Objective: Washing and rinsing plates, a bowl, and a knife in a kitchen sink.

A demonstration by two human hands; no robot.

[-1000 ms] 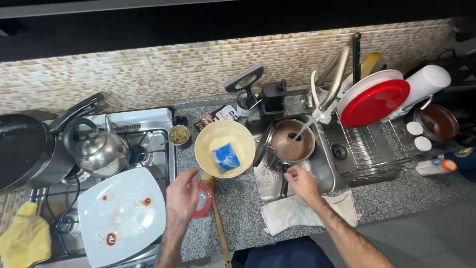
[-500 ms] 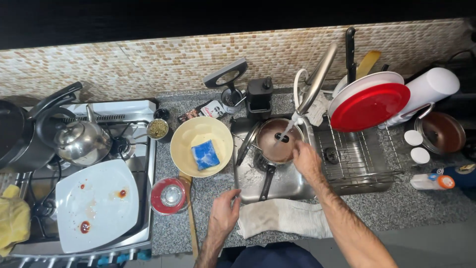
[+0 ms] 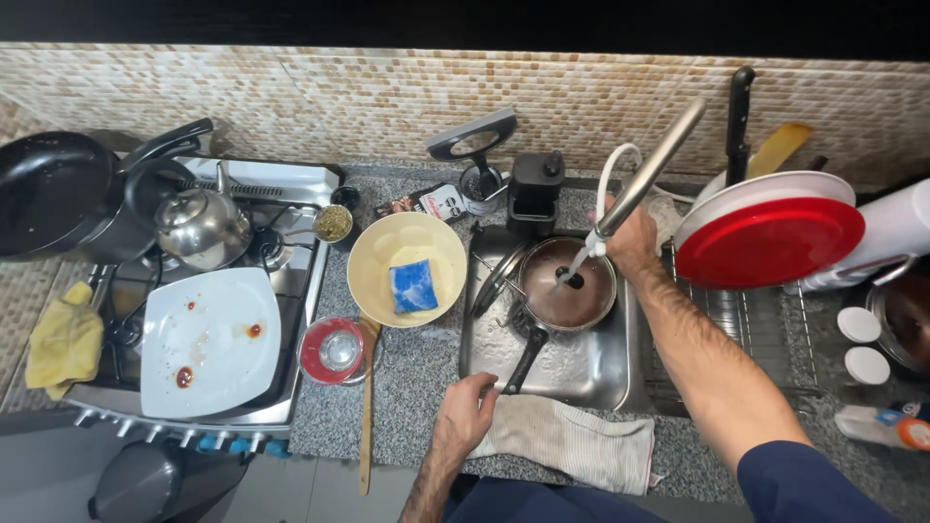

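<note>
**Right hand at the tap, left hand on the sink's edge**

Right hand (image 3: pixel 632 240) has moved up from the saucepan's rim, where it was half a second ago, to the base of the long metal tap (image 3: pixel 651 170) behind the sink (image 3: pixel 581 363). Its fingers are hidden behind the spout, so I cannot tell whether they are closed on a lever or only resting there. A thin stream now seems to fall from the nozzle into the saucepan (image 3: pixel 566 283), though it is too fine to be sure. The move suggests that rinsing is beginning rather than scrubbing.

The left hand (image 3: pixel 467 415) has come across from the counter near the red-rimmed glass lid (image 3: pixel 332 351) and now rests at the sink's front edge, fingers loosely curled and holding nothing, touching the striped cloth (image 3: pixel 572 441) draped there.

The saucepan sits inside the sink, directly under the nozzle, its dark handle pointing toward the front edge and ending just beside the left hand. It lies just below and in front of the right hand, apart from it. The blue sponge (image 3: pixel 413 286) lies untouched in the yellow bowl (image 3: pixel 368 261) on the counter left of the sink.
</note>
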